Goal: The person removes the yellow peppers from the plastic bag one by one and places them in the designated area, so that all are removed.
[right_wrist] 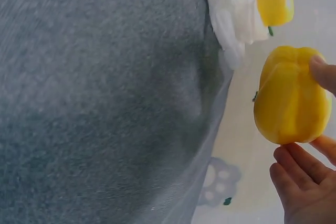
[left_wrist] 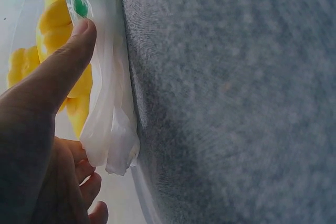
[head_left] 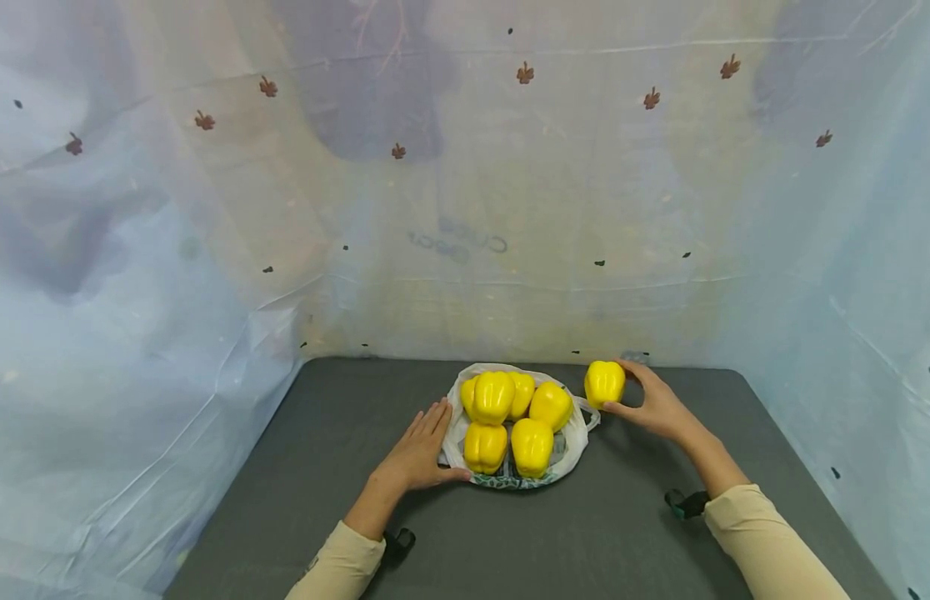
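A white plastic bag (head_left: 577,446) with a green leaf print lies opened out on the table, its rim rolled down around several yellow bell peppers (head_left: 493,398). My left hand (head_left: 420,450) rests along the bag's left side, fingers straight, the thumb at its front edge. In the left wrist view the thumb touches the bag (left_wrist: 107,66) near the leaf print. My right hand (head_left: 656,407) holds one yellow bell pepper (right_wrist: 291,95) between thumb and fingers, raised just right of the bag by its handle loop (head_left: 594,417).
The dark grey table (head_left: 555,533) reaches back to a pale plastic sheet (head_left: 510,208) with leaf prints, which hangs behind and on both sides. Black straps (head_left: 687,503) are on both wrists.
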Tool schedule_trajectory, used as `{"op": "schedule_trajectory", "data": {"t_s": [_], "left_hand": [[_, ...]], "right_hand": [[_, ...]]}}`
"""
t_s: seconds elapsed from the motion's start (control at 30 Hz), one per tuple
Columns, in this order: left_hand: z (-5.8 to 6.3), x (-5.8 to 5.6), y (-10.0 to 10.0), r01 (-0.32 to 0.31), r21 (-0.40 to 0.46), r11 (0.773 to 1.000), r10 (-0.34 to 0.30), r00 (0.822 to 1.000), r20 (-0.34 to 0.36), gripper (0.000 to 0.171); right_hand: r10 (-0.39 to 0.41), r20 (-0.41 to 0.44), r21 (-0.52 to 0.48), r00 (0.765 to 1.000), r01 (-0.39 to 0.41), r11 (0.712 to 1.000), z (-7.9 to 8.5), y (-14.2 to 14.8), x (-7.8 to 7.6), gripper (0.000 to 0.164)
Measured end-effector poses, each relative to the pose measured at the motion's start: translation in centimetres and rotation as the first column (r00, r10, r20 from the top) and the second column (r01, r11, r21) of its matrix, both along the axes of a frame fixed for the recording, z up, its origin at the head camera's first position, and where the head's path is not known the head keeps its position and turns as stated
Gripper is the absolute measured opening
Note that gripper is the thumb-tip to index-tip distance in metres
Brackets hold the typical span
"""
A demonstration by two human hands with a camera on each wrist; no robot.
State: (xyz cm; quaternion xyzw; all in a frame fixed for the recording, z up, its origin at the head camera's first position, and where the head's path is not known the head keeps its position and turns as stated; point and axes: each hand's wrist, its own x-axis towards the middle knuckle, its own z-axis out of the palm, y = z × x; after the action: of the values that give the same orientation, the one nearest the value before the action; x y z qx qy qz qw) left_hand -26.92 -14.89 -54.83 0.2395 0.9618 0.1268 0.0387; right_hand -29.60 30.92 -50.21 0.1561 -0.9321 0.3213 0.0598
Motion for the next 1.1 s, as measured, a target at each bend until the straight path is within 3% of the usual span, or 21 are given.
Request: {"op": "schedule_trajectory", "data": {"t_s": [1.1], "left_hand": [[-0.1,0.0,0.1,0.009,0.017,1.000,-0.009,1.000,0.012,0.126]], "right_hand": [[0.003,0.052,-0.008,0.999,-0.002,1.000,-2.6,1.9,-1.9,0.092]]}}
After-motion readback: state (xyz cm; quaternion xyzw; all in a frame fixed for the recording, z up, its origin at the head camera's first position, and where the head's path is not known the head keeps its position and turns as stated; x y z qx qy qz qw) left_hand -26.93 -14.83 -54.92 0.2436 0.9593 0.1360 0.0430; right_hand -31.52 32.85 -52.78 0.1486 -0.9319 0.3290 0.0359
